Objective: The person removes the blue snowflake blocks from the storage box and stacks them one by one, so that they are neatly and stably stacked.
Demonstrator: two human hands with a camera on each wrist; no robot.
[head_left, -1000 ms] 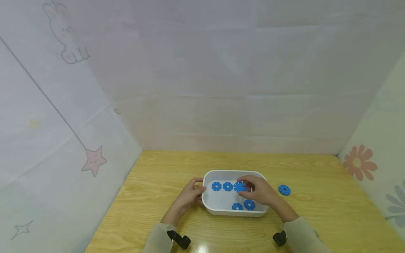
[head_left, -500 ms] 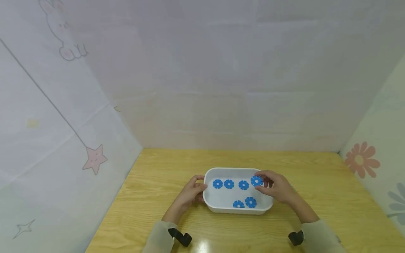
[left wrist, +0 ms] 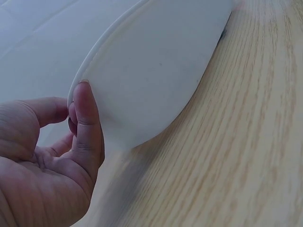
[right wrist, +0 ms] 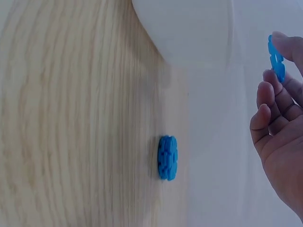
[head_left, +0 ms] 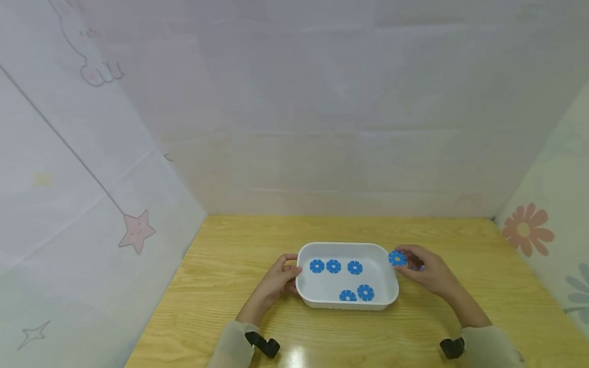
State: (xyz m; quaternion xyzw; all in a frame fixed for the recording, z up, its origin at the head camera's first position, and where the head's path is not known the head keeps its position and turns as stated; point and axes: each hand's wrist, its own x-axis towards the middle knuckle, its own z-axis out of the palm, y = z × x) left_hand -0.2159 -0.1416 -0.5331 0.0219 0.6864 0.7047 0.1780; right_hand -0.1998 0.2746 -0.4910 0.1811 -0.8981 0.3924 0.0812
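Note:
A white tray point(head_left: 322, 287) with rounded corners sits on the table. My left hand point(head_left: 275, 282) holds its left end, thumb at the rim; the left wrist view shows the fingers point(left wrist: 86, 127) against the outer wall. Three blue notched snowflake discs point(head_left: 333, 266) lie in a row toward the tray's back, and two more point(head_left: 365, 293) lie near its front wall. Just past the tray's right rim, my right hand point(head_left: 430, 271) pinches another blue snowflake disc point(head_left: 393, 255) between thumb and fingers, above the table.
A small stack of blue discs point(right wrist: 168, 158) lies on the wooden table point(head_left: 248, 240) right of the tray, mostly hidden behind my right hand in the head view. Patterned cloth point(head_left: 294, 153) hangs behind the table and at both sides.
My right hand has moved right with a disc in its pinch, from over the tray to beyond its right rim. The tray has slid slightly right. My left hand keeps its hold.

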